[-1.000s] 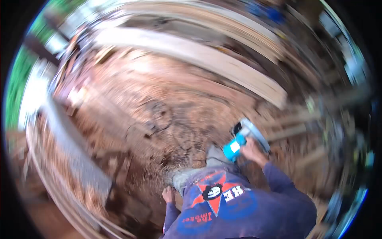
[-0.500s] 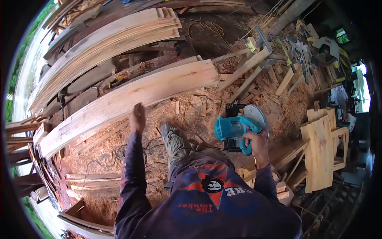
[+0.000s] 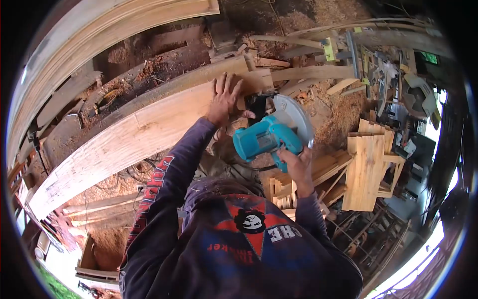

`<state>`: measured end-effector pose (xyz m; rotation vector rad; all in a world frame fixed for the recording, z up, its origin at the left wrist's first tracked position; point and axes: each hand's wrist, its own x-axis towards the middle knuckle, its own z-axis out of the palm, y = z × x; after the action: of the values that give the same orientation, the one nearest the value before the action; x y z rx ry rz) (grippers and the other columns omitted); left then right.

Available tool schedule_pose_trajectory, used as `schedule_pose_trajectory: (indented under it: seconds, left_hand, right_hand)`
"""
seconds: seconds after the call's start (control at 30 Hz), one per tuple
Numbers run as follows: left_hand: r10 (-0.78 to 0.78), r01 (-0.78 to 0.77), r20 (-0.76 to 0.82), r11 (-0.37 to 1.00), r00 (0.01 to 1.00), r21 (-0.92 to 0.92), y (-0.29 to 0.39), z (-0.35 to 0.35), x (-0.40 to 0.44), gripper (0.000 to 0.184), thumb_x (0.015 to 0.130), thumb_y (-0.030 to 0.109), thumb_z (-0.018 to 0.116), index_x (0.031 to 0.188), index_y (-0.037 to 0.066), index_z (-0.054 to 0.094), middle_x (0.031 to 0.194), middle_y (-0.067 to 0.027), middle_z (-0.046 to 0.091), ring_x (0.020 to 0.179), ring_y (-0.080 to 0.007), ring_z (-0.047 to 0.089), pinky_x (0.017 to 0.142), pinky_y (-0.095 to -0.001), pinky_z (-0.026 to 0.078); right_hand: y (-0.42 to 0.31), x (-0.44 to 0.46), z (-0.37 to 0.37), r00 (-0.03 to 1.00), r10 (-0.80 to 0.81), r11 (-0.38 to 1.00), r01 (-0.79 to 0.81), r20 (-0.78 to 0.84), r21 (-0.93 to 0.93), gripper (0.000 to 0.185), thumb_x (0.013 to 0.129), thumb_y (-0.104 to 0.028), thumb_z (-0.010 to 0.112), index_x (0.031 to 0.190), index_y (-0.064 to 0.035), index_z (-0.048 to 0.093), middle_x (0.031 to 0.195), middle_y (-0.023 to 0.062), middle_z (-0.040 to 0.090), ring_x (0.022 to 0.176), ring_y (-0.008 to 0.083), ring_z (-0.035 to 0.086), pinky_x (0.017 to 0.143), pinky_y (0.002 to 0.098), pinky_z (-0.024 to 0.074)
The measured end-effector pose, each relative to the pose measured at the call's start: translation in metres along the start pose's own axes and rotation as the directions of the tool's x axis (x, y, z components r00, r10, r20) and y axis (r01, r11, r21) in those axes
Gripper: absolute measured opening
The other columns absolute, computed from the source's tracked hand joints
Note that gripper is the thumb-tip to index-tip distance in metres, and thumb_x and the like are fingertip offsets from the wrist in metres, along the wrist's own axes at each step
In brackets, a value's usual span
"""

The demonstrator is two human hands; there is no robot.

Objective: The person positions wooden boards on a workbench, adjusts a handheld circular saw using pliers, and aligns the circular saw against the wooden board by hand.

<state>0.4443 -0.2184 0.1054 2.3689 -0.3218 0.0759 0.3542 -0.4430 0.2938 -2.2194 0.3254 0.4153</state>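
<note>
The right hand (image 3: 298, 167) grips a teal-and-grey circular saw (image 3: 256, 139), left hand (image 3: 223, 104) splayed on a long pale wooden board (image 3: 154, 119), seemingly uncut.

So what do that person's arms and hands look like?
The left sleeve and right sleeve are long and dark purplish-blue, with creases in the cloth. Red and white lettering runs along the left one, but it's too slanted for me to read. The left hand and right hand have no gloves on.
</note>
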Motion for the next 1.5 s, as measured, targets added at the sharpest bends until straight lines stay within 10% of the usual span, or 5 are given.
schedule_pose_trajectory:
  seconds: [0.2, 0.7, 1.1, 1.17, 1.5]
  left_hand:
    - [-0.073, 0.073, 0.001, 0.995, 0.997, 0.072, -0.008, 0.009, 0.024, 0.103, 0.076, 0.067, 0.067, 0.151, 0.003, 0.035, 0.152, -0.0256, 0.035, 0.144, -0.0456, 0.026, 0.117, -0.0641, 0.014]
    - [-0.12, 0.127, 0.169, 0.991, 0.978, -0.03, -0.009, 0.001, 0.027, 0.095, 0.072, 0.049, 0.075, 0.15, 0.012, 0.038, 0.148, -0.024, 0.036, 0.137, -0.0443, 0.033, 0.113, -0.0596, 0.022]
    - [-0.126, 0.144, 0.179, 0.986, 0.976, -0.089, -0.011, -0.003, 0.029, 0.083, 0.077, 0.039, 0.071, 0.15, 0.015, 0.04, 0.148, -0.0245, 0.037, 0.137, -0.0449, 0.033, 0.113, -0.059, 0.023]
    - [-0.129, 0.147, 0.18, 0.985, 0.975, -0.093, -0.011, -0.003, 0.03, 0.082, 0.077, 0.038, 0.07, 0.15, 0.015, 0.04, 0.148, -0.0243, 0.038, 0.137, -0.0448, 0.034, 0.113, -0.0587, 0.023]
    - [-0.169, 0.189, 0.182, 0.977, 0.969, -0.101, -0.01, -0.001, 0.029, 0.077, 0.079, 0.033, 0.068, 0.149, 0.017, 0.041, 0.148, -0.0216, 0.039, 0.137, -0.0432, 0.035, 0.114, -0.0574, 0.023]
  right_hand:
    - [-0.011, 0.023, -0.004, 0.977, 0.2, 0.952, -0.211, 0.073, 0.223, 0.016, 0.077, -0.013, 0.074, 0.085, -0.0017, 0.065, 0.067, 0.0043, 0.061, 0.061, 0.0142, 0.06, 0.06, 0.0313, 0.0491]
    - [-0.053, 0.047, -0.005, 0.928, 0.351, 0.936, -0.348, 0.124, -0.046, 0.013, 0.085, -0.008, 0.071, 0.091, 0.002, 0.066, 0.075, 0.0085, 0.067, 0.067, 0.0118, 0.059, 0.062, 0.0307, 0.0484]
    - [-0.073, 0.064, 0.0, 0.961, 0.197, 0.971, -0.164, 0.195, -0.173, 0.012, 0.083, -0.002, 0.071, 0.09, 0.0042, 0.064, 0.075, 0.0128, 0.06, 0.059, 0.0215, 0.061, 0.056, 0.0326, 0.0469]
    - [-0.072, 0.066, 0.001, 0.974, 0.009, 0.96, 0.054, 0.227, -0.273, 0.012, 0.082, -0.002, 0.072, 0.089, 0.0037, 0.064, 0.074, 0.0128, 0.06, 0.059, 0.0204, 0.061, 0.055, 0.0328, 0.047]
    - [-0.078, 0.069, 0.003, 0.963, 0.193, 0.972, -0.16, 0.191, -0.174, 0.014, 0.082, -0.003, 0.073, 0.091, 0.0036, 0.063, 0.073, 0.0119, 0.065, 0.061, 0.0158, 0.064, 0.057, 0.0293, 0.0499]
